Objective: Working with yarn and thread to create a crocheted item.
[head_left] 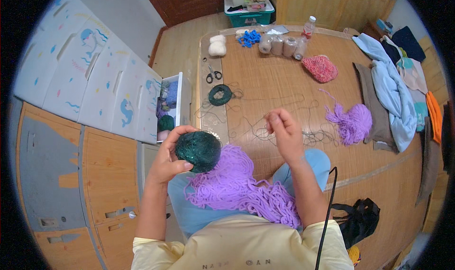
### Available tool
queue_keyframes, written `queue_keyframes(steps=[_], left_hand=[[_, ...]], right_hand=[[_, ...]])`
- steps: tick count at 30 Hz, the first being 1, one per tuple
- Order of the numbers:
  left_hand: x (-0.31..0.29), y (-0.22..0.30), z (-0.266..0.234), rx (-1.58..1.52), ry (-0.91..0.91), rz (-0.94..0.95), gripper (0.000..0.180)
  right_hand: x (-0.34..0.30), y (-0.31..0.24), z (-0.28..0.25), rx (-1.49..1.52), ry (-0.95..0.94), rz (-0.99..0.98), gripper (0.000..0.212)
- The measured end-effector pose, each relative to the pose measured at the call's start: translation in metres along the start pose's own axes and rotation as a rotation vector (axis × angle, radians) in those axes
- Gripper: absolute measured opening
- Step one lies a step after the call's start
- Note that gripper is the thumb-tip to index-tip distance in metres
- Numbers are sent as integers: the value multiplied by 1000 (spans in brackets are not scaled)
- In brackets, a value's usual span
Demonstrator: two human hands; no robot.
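My left hand (pixel 167 160) is wrapped round a dark green ball of yarn (pixel 198 151), fingers behind it and thumb on its near side. To the right my right hand (pixel 287 133) is raised, its thumb and forefinger pinched on a thin dark strand of yarn that is hard to follow. Loose loops of the same thin yarn (pixel 310 136) spread over the mat beyond my hands. A dark green ring-shaped skein (pixel 220 95) lies farther off, with strands trailing from it. Thick purple yarn (pixel 232 184) is heaped across my lap between my arms.
Scissors (pixel 213 74), white yarn balls (pixel 217 46), blue yarn pieces (pixel 249 39), wrapped cones (pixel 289 47) and a bottle (pixel 309 27) sit toward the far edge. At right are red-pink yarn (pixel 320 68), another purple bundle (pixel 354 122) and clothes (pixel 395 104). An open drawer (pixel 179 104) holds yarn at left.
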State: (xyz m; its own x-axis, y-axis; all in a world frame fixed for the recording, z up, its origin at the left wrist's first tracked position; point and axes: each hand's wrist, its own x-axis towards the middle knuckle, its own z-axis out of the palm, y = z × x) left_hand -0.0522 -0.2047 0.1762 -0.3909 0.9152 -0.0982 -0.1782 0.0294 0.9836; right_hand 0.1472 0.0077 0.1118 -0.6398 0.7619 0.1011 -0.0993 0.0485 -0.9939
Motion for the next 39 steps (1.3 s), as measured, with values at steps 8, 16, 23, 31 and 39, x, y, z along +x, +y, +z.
queue_keyframes(steps=[8,16,23,31,39], left_hand=[[0,-24,16,-331,-208,-296,74],[0,-51,37,-467,-335,-426,80],[7,-19,27,-427,-225,-185,94],[30,-26,1,-320,93,-47,70],[-3,-22,40,88,-258,-73,78]], right_hand=[[22,-42,3,73,-3,-177,15],[54,-46,37,-21,-200,-299,16],[25,35,44,-218,-511,-169,18],[-36,-37,39,-545,-719,-259,12],[12,-55,31,-254,-514,-311,14]])
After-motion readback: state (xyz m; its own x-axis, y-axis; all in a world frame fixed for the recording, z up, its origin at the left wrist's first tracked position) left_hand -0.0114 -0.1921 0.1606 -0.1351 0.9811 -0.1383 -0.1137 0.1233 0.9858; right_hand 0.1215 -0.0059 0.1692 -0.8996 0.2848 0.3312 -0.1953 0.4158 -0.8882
